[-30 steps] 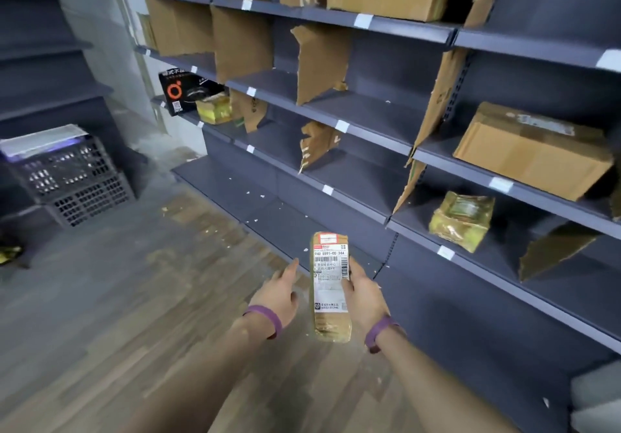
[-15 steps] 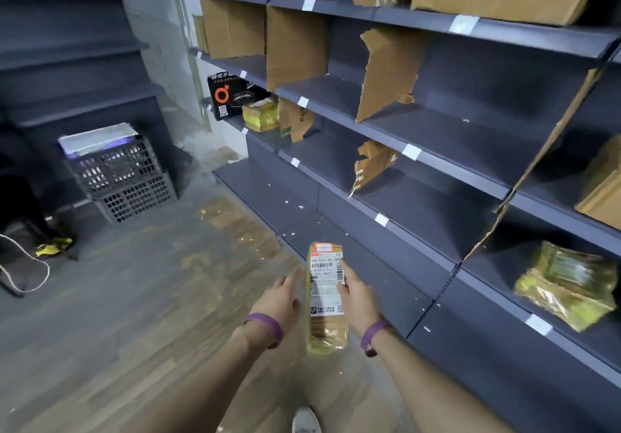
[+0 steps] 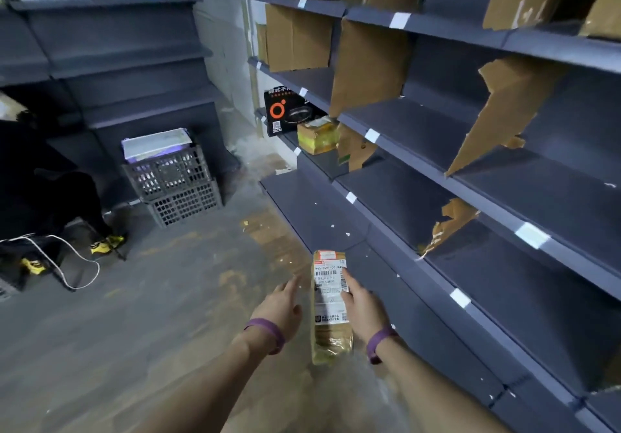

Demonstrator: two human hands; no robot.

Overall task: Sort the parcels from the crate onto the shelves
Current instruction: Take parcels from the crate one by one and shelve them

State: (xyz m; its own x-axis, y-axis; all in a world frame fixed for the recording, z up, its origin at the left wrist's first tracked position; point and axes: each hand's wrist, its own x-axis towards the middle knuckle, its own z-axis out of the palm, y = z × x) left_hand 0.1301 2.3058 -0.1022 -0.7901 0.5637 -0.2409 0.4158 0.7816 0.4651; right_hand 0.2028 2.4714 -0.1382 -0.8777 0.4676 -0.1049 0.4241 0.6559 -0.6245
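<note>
1. My right hand (image 3: 364, 311) grips the parcel (image 3: 331, 301) by its right edge, thumb on the label, the other fingers hidden behind it.
2. My left hand (image 3: 280, 308) hangs just beside the parcel's left edge, fingers (image 3: 291, 284) straight, not touching it.
3. The parcel stands upright in the air, near the front edge of the lowest of the shelves (image 3: 437, 204).
4. Farther off, a small taped parcel (image 3: 317, 136) and a black box (image 3: 285, 113) sit at a shelf's far left end.
5. The crate (image 3: 171, 170) stands beyond on the floor.

"940 6591-00 344" (middle digits blurry) on white label (image 3: 330, 293), parcel (image 3: 332, 343)
</note>
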